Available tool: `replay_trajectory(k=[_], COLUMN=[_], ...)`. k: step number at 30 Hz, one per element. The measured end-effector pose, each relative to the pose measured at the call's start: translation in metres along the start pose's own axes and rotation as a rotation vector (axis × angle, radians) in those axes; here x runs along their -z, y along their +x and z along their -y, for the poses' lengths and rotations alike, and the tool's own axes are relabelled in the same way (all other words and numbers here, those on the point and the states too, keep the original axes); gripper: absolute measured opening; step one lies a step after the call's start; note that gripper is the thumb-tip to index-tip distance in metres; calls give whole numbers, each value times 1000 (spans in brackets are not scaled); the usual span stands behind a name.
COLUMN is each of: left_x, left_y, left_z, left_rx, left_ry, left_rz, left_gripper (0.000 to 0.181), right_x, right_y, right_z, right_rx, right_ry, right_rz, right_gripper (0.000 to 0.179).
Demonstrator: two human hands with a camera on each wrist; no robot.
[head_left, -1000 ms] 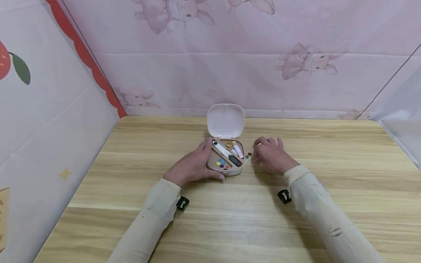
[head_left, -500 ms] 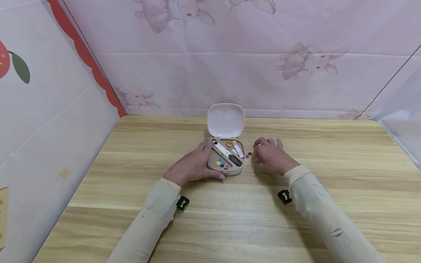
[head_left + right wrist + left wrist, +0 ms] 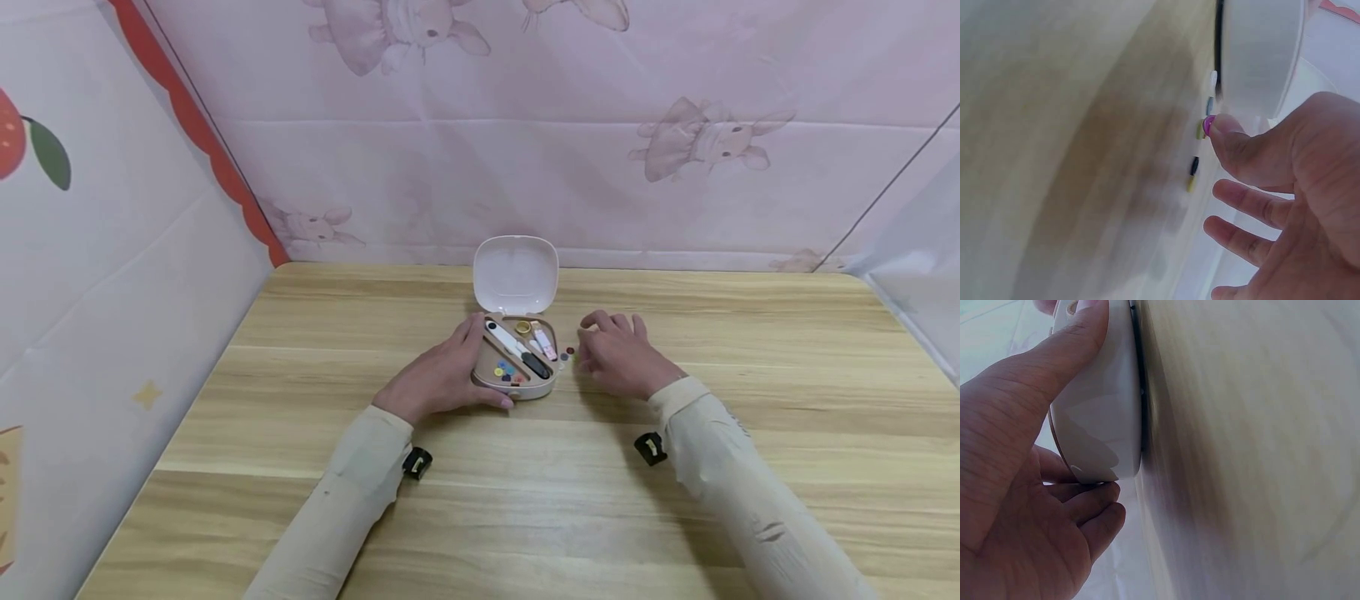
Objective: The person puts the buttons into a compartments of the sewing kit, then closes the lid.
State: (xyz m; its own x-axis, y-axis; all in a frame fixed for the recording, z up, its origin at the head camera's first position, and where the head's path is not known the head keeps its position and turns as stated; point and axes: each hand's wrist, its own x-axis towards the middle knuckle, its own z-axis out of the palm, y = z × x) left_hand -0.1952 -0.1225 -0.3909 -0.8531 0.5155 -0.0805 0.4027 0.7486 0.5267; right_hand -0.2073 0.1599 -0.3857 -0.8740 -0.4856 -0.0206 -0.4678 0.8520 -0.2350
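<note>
A small white sewing box stands on the table with its lid raised. My left hand grips the box's left side; its thumb lies along the front wall in the left wrist view. Inside are white-and-black folding scissors, a gold ring-shaped thimble, a pinkish-white piece and several coloured buttons. To the right of the box, my right hand pinches a purple button at the thumb tip. The index fingertip is hidden behind the thumb.
Several loose buttons lie on the wooden table between the box and my right hand, including a dark red one and a black one. A pink rabbit-print backdrop rises behind the table, and a white one stands at the left.
</note>
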Motion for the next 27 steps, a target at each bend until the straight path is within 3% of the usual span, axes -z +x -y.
replay_trajectory(k=[27], left_x=[1], left_y=[0], left_z=[-2], left_rx=[22], left_ry=[7], left_rz=[16], left_gripper=[133], right_x=[38], right_y=[-2], right_z=[23], right_rx=[65], right_ry=[10], right_rz=[-167], right_gripper=[13])
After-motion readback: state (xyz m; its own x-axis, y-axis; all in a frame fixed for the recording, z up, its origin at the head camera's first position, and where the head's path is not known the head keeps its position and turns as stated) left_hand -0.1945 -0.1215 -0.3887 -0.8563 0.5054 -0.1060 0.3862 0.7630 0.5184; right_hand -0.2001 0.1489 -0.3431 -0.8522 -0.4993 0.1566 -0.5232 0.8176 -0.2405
